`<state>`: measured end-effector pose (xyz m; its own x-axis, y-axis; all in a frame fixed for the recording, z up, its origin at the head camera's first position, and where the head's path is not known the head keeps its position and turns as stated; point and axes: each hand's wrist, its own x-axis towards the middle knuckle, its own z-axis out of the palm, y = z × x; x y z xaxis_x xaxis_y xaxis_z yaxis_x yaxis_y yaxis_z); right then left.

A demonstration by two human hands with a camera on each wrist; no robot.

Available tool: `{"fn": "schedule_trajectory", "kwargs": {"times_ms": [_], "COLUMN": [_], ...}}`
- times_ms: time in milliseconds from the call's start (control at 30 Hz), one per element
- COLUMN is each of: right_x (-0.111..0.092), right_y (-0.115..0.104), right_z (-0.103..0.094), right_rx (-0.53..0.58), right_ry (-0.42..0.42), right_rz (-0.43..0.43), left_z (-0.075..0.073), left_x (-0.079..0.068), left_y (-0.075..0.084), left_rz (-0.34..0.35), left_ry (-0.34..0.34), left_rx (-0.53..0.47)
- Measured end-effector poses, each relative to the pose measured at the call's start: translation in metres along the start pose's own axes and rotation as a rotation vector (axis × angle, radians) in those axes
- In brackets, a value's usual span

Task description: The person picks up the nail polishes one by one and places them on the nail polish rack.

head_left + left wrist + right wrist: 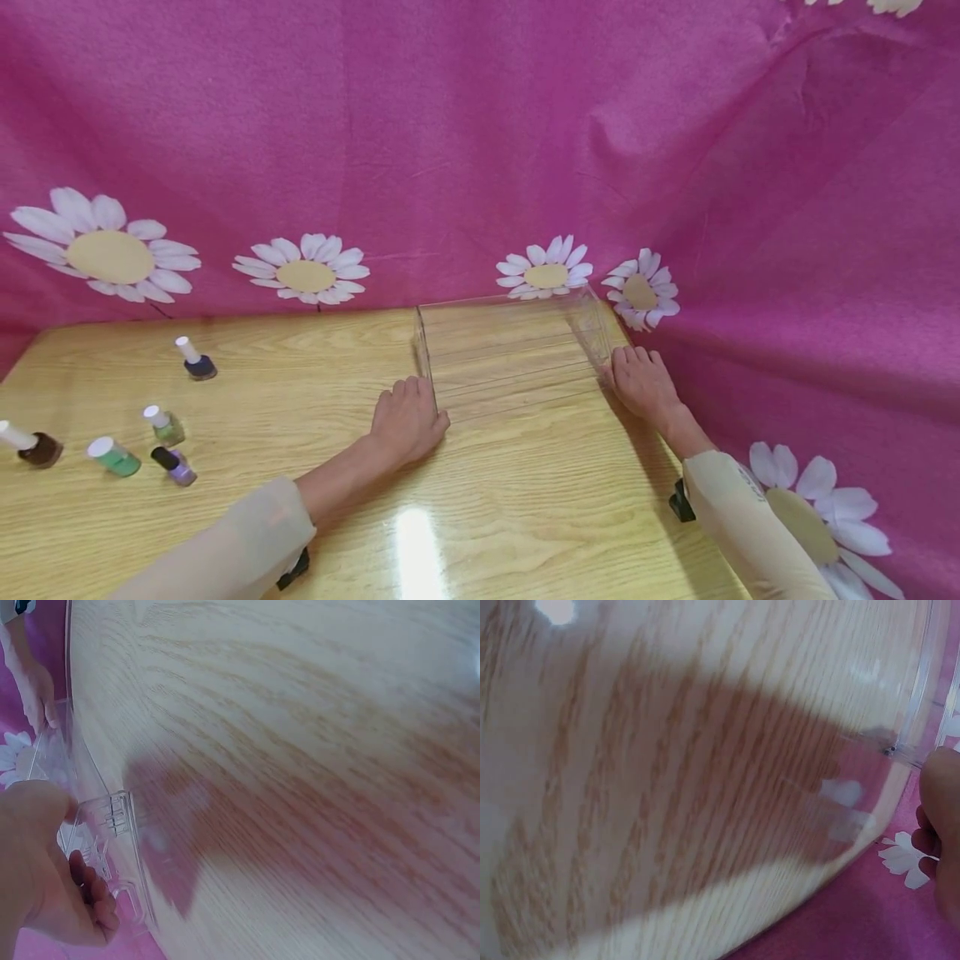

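Observation:
A clear plastic rack (pixel 517 358), with thin lines running across its width, is at the far right part of the wooden table. My left hand (pixel 408 421) grips its near left corner, thumb toward the front. At the opposite side, my right hand (pixel 643 383) holds the right end panel, by the table's right edge. The left wrist view shows the rack's end wall (pixel 133 847) with moulded slots, the left fingers curled by it. In the right wrist view a rack corner (pixel 904 754) meets the right hand, whose fingers are bent and partly cut off by the frame.
Several nail polish bottles stand at the left: dark blue (pixel 200 367), light green (pixel 169 428), teal (pixel 118 460), purple (pixel 181 469) and dark brown (pixel 42 450). A pink cloth (pixel 450 150) printed with daisies hangs behind the table (pixel 510 508) and along its right side.

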<state>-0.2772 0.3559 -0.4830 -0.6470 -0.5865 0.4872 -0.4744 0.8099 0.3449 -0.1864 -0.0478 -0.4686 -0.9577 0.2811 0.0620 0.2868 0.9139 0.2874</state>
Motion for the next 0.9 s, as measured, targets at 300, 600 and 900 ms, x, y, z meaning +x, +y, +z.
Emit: {"fn": "schedule_trajectory", "kwargs": {"times_ms": [300,600,900], "right_x": [-0.001,-0.001,0.004], "right_y": [-0.002,-0.005,-0.015], "right_z": [-0.003,-0.006,-0.011], "right_rx": [0.031,0.086,0.169], "right_ry": [-0.017,-0.049,-0.101], "right_rz": [0.008,0.021,0.048], "left_z": [0.000,-0.012,-0.016], "left_x": [0.001,0.004,0.002], "left_y": [-0.004,-0.012,-0.030], "left_rz": [0.043,0.027,0.050], "left_ry": [0.073,0.015,0.024], "left_rx": [0.020,-0.072,-0.116]}}
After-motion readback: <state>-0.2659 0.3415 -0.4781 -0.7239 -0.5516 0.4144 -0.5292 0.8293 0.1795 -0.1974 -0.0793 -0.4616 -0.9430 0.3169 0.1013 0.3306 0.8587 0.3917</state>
